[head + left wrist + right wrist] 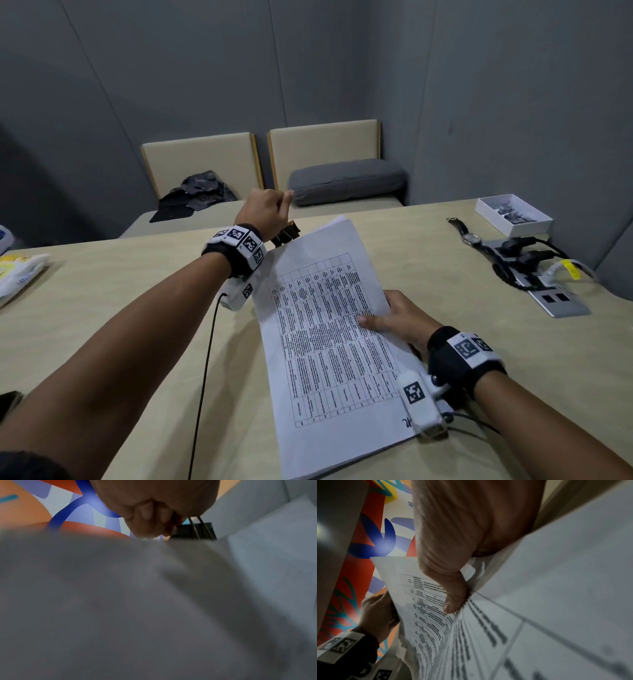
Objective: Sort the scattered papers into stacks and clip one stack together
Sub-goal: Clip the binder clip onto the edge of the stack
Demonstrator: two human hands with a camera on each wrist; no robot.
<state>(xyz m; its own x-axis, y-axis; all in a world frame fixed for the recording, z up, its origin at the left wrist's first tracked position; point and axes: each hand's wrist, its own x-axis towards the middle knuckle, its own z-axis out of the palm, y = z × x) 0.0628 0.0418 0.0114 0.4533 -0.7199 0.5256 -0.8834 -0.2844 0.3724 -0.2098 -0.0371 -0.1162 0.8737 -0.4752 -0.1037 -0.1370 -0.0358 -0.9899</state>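
Both hands work one stack of papers (329,329) at the centre of the head view. At lower right of the frame, the right hand (400,322) grips the stack's right edge, thumb (453,601) pressed flat on the printed table of the top sheet and the other fingers hidden beneath. Above the stack's upper left corner, the left hand (263,212) is curled closed around the wire handles of a black binder clip (286,234); the left wrist view shows the fingers (147,520) pinching those handles, with the clip's black body (193,530) just beyond the blurred edge of the paper. Whether the clip's mouth already bites the sheets cannot be told.

The stack slants from lower centre toward upper centre of the frame, its near end resting on the beige worktop (120,291).

At upper right of the frame sit a white box (513,214) holding more clips, a wristwatch (467,234) and a power strip (537,274) with dark plugs and cables. A yellow and white packet (20,274) lies at the left edge. Beyond the worktop, two beige seat backs stand against a grey wall, with a grey cushion (346,180) on the right seat and dark crumpled cloth (198,193) on the left.
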